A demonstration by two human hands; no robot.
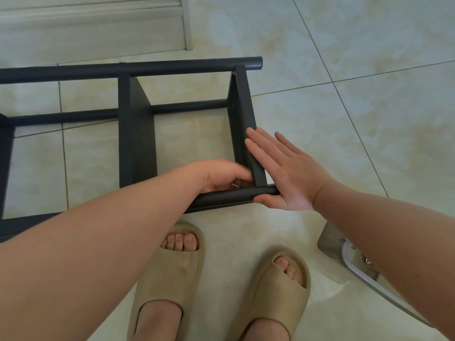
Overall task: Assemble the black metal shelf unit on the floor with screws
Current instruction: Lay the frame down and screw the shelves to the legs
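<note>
The black metal shelf unit (138, 134) lies on its side on the tiled floor, its round tubes running left to right. My right hand (283, 171) lies flat with straight fingers against the outer face of the end panel (246, 114), its thumb under the near tube (229, 196). My left hand (226, 174) reaches inside the frame at the corner where that panel meets the near tube, fingers curled around something small and pale that I cannot identify. A silver screw head (121, 62) shows on the far tube.
My two feet in beige slippers (172, 274) stand just in front of the near tube. A shiny metal object (354, 264) lies on the floor at the right, under my right forearm. A pale door and its frame (98, 25) stand at the back left.
</note>
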